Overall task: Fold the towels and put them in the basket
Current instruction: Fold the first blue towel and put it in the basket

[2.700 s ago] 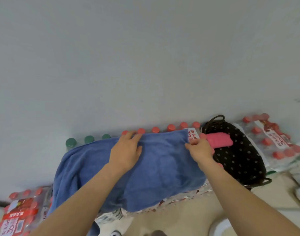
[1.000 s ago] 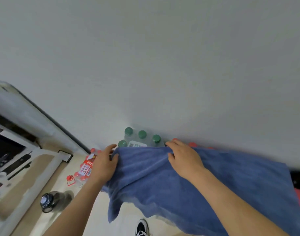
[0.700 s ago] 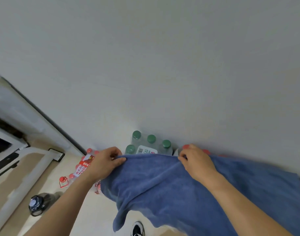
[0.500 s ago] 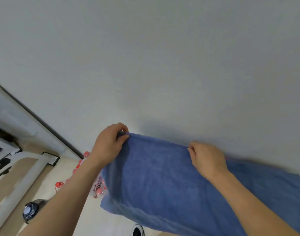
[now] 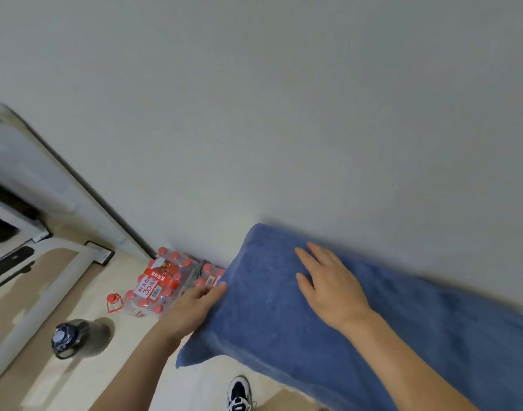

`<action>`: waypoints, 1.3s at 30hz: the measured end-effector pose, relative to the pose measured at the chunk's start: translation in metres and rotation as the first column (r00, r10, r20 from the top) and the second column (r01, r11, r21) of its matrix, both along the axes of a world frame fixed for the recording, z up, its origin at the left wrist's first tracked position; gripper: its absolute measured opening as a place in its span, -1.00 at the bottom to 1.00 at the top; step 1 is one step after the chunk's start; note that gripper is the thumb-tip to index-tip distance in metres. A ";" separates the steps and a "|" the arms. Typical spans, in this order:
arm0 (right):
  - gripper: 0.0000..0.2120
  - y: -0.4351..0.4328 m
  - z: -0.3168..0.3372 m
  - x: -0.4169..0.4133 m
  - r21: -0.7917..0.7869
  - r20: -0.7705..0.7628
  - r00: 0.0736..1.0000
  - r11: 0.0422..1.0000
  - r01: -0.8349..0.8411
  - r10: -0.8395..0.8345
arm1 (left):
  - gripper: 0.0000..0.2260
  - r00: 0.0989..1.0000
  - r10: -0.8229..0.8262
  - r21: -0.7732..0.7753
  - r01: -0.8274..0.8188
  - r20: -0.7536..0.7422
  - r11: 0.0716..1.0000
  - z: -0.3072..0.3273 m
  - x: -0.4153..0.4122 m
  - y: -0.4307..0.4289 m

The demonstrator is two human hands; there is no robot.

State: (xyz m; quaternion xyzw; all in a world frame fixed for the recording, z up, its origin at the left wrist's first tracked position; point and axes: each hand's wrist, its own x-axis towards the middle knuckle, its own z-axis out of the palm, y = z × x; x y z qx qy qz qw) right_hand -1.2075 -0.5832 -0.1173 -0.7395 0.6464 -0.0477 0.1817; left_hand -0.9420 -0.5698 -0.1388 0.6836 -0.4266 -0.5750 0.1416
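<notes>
A blue towel [image 5: 269, 327] lies folded over along the foot of the white wall, with one corner drooping toward the floor at its lower left. My right hand [image 5: 328, 289] rests flat on top of it, palm down and fingers spread. My left hand [image 5: 195, 307] is at the towel's left folded edge, its extended fingers touching the cloth. What the towel rests on is hidden beneath it. No basket is in view.
Shrink-wrapped packs of red-capped bottles [image 5: 157, 284] stand on the floor by the wall, left of the towel. A small red item [image 5: 114, 302] and a dark flask [image 5: 65, 339] lie further left. A white frame [image 5: 46, 298] crosses the floor. A shoe [image 5: 239, 393] shows at the bottom.
Both hands had pinched the towel's far edge and lifted it; that edge is now laid over. The right hand has let go and lies flat; the left has dropped to the fold's side.
</notes>
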 end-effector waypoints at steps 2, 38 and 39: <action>-0.47 -0.004 -0.002 0.021 0.040 -0.043 0.998 0.998 -0.046 0.048 | -0.66 1.000 0.011 -0.083 -0.009 0.029 0.997 -0.001 0.000 0.008; -0.34 0.104 -0.005 -0.040 0.005 0.023 0.999 0.999 -0.032 0.032 | -0.85 0.778 0.418 -0.528 -0.132 0.469 0.839 0.010 -0.021 0.051; -0.38 0.109 -0.003 -0.053 -0.009 0.041 0.999 0.999 0.033 -0.033 | -0.85 0.774 0.406 -0.614 -0.028 0.486 0.789 0.019 -0.032 0.051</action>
